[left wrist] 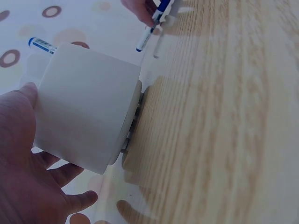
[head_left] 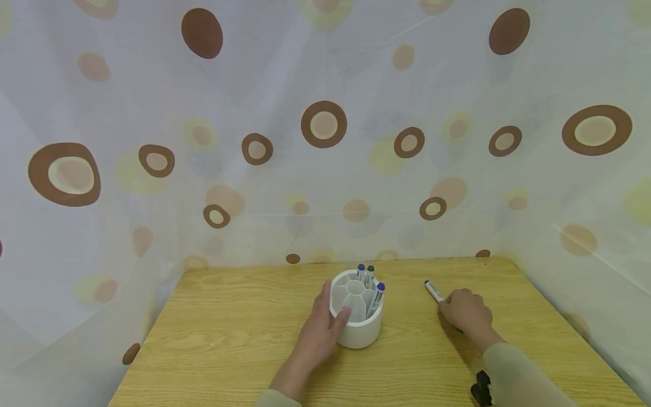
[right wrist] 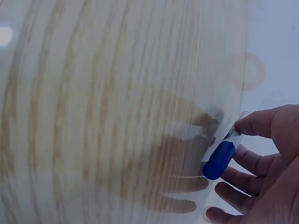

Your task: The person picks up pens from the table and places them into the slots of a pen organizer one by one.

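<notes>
A round white pen holder [head_left: 359, 336] with divided compartments stands on the table. Several markers with blue or dark ends, one of them a blue-tipped marker [head_left: 375, 301], lean in its right-hand and rear compartments. My left hand [head_left: 316, 330] grips the holder from the left, thumb over the near rim and fingers along its outer side. Off to the right, my right hand [head_left: 468, 312] pinches a white marker [head_left: 433, 290] between thumb and fingers, close over the tabletop. In the right wrist view the marker's blue cap [right wrist: 218, 161] sticks out past the fingers.
The wooden table [head_left: 229, 322] runs back to a pale curtain [head_left: 325, 186] with brown and yellow dots, which also hangs along both sides. A small black object [head_left: 481, 389] sits by the right sleeve at the front.
</notes>
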A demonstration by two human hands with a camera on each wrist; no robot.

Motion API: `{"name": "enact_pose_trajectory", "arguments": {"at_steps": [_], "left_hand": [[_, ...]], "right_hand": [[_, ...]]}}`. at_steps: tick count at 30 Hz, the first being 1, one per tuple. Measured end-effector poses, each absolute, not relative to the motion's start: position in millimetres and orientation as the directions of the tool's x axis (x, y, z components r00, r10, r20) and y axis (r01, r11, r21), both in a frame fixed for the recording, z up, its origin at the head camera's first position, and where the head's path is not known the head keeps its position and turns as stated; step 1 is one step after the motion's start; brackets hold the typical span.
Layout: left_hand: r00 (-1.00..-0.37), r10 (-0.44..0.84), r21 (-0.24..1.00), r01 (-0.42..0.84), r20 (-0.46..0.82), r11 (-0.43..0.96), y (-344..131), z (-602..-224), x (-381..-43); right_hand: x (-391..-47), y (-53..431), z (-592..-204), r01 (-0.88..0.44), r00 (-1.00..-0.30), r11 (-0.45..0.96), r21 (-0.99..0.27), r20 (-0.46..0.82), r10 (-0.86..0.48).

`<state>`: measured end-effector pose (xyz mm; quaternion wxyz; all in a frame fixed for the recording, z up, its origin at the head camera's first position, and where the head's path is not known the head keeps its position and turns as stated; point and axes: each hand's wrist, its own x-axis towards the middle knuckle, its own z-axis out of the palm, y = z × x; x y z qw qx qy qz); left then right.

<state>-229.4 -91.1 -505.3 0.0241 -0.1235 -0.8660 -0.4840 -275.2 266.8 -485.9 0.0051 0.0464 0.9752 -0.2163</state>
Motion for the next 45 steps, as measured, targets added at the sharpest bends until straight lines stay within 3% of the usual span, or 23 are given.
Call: {"name": "enact_pose_trajectory", "arguments": {"at_steps": [11,45], "left_hand": [[-0.966,0.189,0.825,0.251,0.178,0.506,-91,-504,-230],[-0.967,0.196,0.833,0.241,0.163,0.498,-90,-504,-230]], "right_hand": [[-275,262,-475,0.061,-0.997,0.846,-0.530,0.007,0.077],[-268,219,-440,-0.063,-0.994,0.757,-0.650,0.106,0.008]]}}
